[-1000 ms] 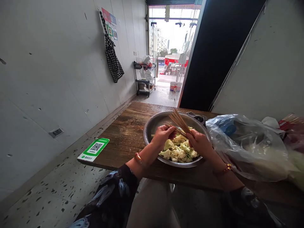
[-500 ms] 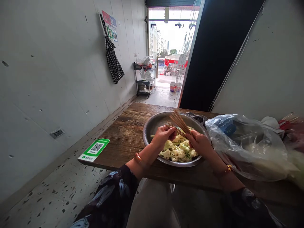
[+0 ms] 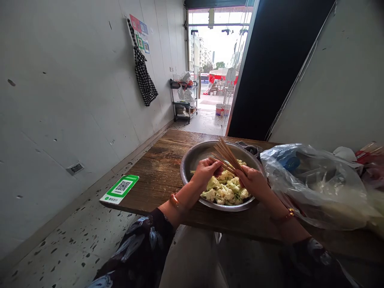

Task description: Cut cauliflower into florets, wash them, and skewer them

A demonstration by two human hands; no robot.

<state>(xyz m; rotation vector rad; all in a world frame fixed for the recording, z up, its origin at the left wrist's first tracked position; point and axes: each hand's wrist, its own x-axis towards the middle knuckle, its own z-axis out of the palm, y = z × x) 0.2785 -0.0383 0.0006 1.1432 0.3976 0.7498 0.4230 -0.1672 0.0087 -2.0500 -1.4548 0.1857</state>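
Over the metal bowl (image 3: 192, 160) on the wooden table (image 3: 159, 172), the right hand (image 3: 253, 182) is closed around a bundle of skewers (image 3: 226, 156) that fan up and away over the bowl's far side. The left hand (image 3: 205, 170) is curled above the bowl's left half, fingertips pinched at the skewers' near ends; what it grips, I cannot tell. Cauliflower (image 3: 225, 192) fills the bowl's near half. A plastic bag (image 3: 315, 184) lies right of the bowl, a QR card (image 3: 120, 189) well to its left
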